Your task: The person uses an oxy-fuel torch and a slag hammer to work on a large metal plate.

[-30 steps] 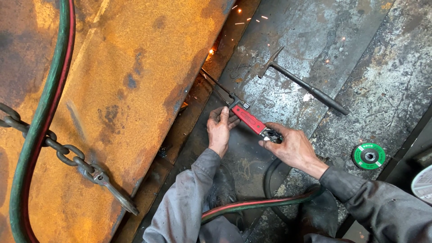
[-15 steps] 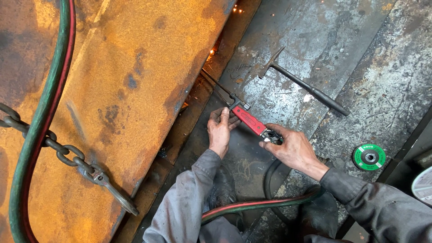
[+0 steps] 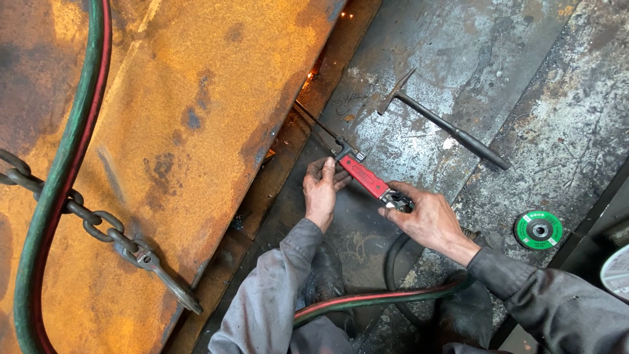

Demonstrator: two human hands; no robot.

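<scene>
My right hand (image 3: 429,219) is closed around the rear valve end of the red-handled cutting torch (image 3: 364,177), while my left hand (image 3: 321,190) cups its front, fingers loosely curled under it. The torch feels rigid and nose-heavy to judge by its long tubes, best held at both handle ends. Its tip sparks at the edge of the rusty steel plate (image 3: 170,131); a chipping hammer (image 3: 445,128) lies near.

The left hand (image 3: 321,190) reaches forward with its fingers curled, palm turned to the right. The right hand (image 3: 426,216) sits close beside it, fingers closed tight. Both arms wear grey sleeves.
</scene>
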